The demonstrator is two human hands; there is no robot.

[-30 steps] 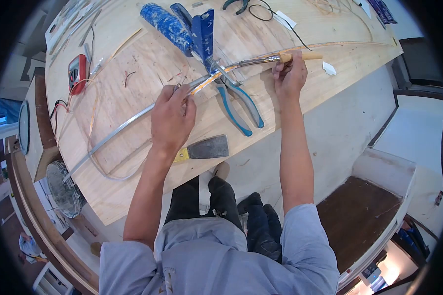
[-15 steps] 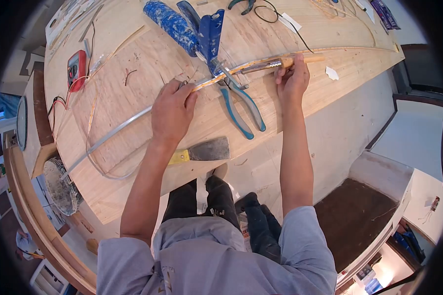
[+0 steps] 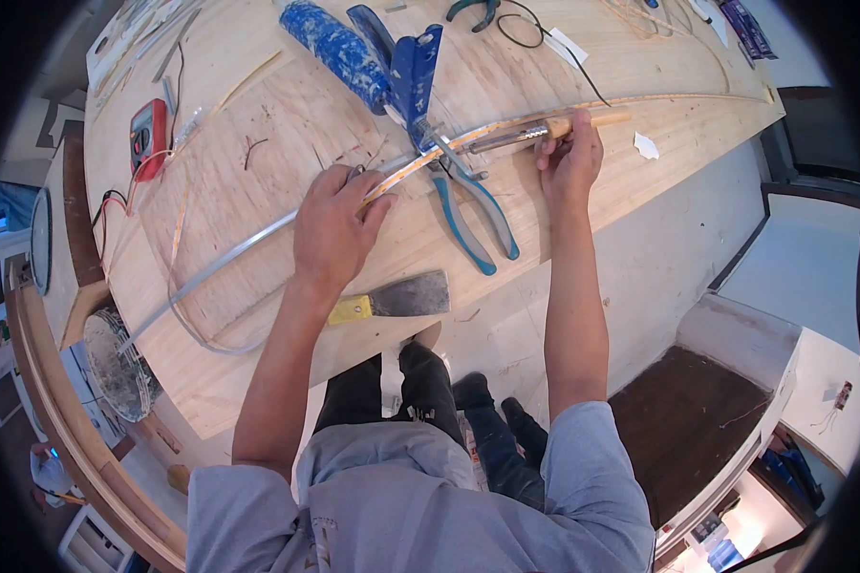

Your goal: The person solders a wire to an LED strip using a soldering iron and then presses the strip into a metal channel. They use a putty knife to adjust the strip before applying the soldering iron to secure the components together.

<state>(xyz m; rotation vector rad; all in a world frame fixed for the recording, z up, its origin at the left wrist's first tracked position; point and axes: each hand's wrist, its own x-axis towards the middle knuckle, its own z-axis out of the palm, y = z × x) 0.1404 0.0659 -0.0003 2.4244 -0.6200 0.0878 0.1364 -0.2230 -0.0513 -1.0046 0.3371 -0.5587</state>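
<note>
While the head camera looks down over a plywood table (image 3: 258, 363), the left hand (image 3: 334, 224) rests palm-down on the wood with its fingers curled over the end of a long metal channel (image 3: 229, 253). The fingertips pinch a yellowish LED strip (image 3: 401, 172) where it leaves the channel, so the hand is closed lightly around both. The channel runs away from the hand toward the lower left of the table; the strip continues up and to the right, passing under the tools in the middle.

The right hand (image 3: 571, 158) is closed around the wooden handle of a soldering iron (image 3: 545, 129) — thumb and fingers wrapped about it, the handle's end sticking out past the hand to the right. The iron's metal shaft points left, lying just along the strip, with its tip near the point where the pliers cross. The two hands are well apart, the strip stretched between them.

A pair of blue-handled pliers (image 3: 468, 210) lies between the hands, its handles spread toward the near edge of the table and its head on the strip. Beyond it sit a blue paint roller (image 3: 339, 53) and a blue clamp (image 3: 413, 67), touching each other. A putty knife (image 3: 401, 298) with a yellow handle lies near the table's edge, just below the left wrist. Far to the left, a red multimeter (image 3: 148, 134) rests with its leads trailing beside it — well clear of both hands.
</note>
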